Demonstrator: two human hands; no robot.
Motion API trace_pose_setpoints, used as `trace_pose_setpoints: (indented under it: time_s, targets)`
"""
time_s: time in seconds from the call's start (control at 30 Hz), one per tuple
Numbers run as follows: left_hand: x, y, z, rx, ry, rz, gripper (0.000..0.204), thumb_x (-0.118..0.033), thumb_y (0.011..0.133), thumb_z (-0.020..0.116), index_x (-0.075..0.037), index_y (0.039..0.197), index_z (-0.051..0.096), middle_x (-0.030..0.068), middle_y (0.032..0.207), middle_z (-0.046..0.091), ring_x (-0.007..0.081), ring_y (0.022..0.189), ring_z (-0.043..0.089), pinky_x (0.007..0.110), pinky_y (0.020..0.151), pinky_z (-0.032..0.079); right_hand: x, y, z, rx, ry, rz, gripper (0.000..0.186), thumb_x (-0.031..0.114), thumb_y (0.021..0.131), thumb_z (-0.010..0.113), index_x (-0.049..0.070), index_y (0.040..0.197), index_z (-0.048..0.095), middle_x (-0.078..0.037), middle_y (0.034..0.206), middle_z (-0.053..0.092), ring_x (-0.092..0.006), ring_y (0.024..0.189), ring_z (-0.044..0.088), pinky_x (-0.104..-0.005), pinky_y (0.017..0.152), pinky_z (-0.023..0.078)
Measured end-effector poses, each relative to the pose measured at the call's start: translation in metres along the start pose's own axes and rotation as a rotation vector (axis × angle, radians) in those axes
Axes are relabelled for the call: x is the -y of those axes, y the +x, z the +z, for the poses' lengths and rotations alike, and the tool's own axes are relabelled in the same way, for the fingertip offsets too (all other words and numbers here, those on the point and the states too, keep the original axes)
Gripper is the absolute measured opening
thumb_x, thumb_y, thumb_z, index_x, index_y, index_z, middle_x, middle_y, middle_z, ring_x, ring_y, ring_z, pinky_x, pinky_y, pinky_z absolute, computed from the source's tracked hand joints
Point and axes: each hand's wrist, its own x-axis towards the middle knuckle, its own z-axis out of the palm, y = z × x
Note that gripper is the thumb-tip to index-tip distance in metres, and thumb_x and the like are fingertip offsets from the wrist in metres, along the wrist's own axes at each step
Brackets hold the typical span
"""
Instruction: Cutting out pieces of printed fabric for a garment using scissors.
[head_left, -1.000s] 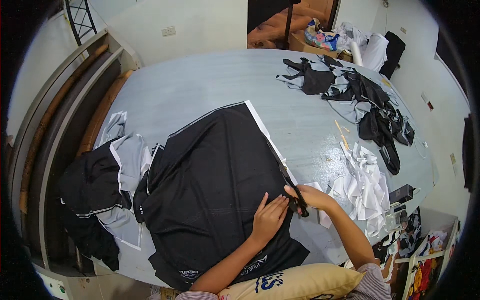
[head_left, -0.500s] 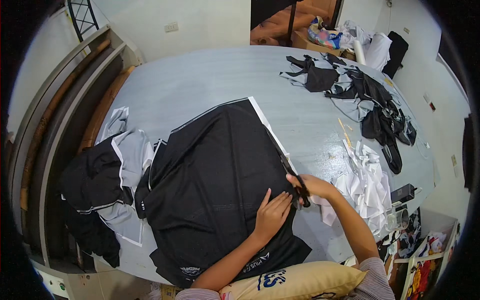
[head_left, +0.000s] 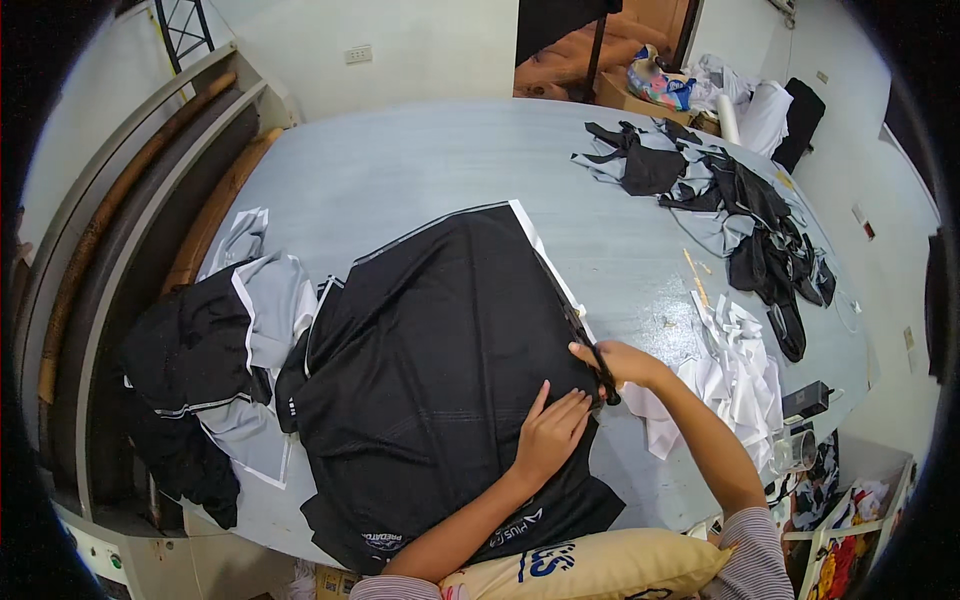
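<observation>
The black fabric (head_left: 430, 370) lies spread on the grey counter (head_left: 400, 170). The left hand (head_left: 550, 432) presses flat on it, fingers released, keeping it taut beside the right hand (head_left: 615, 362), clenched around scissors (head_left: 592, 350) at the fabric's right edge

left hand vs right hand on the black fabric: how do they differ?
The left hand lies flat, fingers spread, pressing the black fabric; the right hand is curled around black scissors. The left hand sits inside the fabric's area; the right hand sits at its right edge, beside the white strip. Both are bare and close together.
</observation>
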Motion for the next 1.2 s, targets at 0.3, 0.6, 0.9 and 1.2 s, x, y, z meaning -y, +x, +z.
trace_pose_setpoints:
  time_s: [0.3, 0.6, 0.9, 1.2]
  targets:
    - [0.0, 0.001, 0.0, -0.004, 0.015, 0.0, 0.02, -0.008, 0.083, 0.065, -0.002, 0.102, 0.068, 0.0108, 0.104, 0.068, 0.0211, 0.104, 0.063, 0.047, 0.106, 0.034, 0.014, 0.014, -0.006, 0.037, -0.055, 0.053, 0.081, 0.079, 0.079, 0.043, 0.0, 0.068, 0.057, -0.009, 0.055, 0.055, -0.0173, 0.049, 0.06, -0.0298, 0.044, 0.046]
    - [0.002, -0.003, 0.002, -0.01, 0.022, 0.001, 0.02, -0.012, 0.085, 0.064, -0.002, 0.102, 0.068, 0.0099, 0.106, 0.068, 0.0201, 0.104, 0.064, 0.046, 0.107, 0.034, 0.018, 0.018, -0.012, 0.11, 0.051, 0.046, 0.081, 0.078, 0.08, 0.042, -0.001, 0.077, 0.054, -0.008, 0.06, 0.053, -0.0163, 0.052, 0.058, -0.027, 0.048, 0.046]
    - [0.003, -0.001, 0.002, -0.014, 0.013, 0.023, 0.019, -0.012, 0.086, 0.063, -0.003, 0.102, 0.069, 0.0101, 0.106, 0.068, 0.0203, 0.104, 0.064, 0.047, 0.107, 0.033, 0.016, 0.043, -0.015, 0.061, 0.002, -0.026, 0.08, 0.084, 0.072, 0.044, 0.005, 0.077, 0.053, -0.004, 0.06, 0.048, -0.0173, 0.049, 0.057, -0.0272, 0.045, 0.046]
    - [0.004, -0.003, 0.001, -0.016, 0.004, -0.002, 0.02, -0.012, 0.085, 0.063, -0.002, 0.101, 0.068, 0.0114, 0.102, 0.069, 0.0205, 0.1, 0.065, 0.045, 0.106, 0.034, 0.039, 0.055, -0.023, 0.056, 0.011, 0.108, 0.081, 0.087, 0.07, 0.044, 0.006, 0.077, 0.05, -0.005, 0.064, 0.051, -0.0175, 0.057, 0.06, -0.0297, 0.052, 0.048]
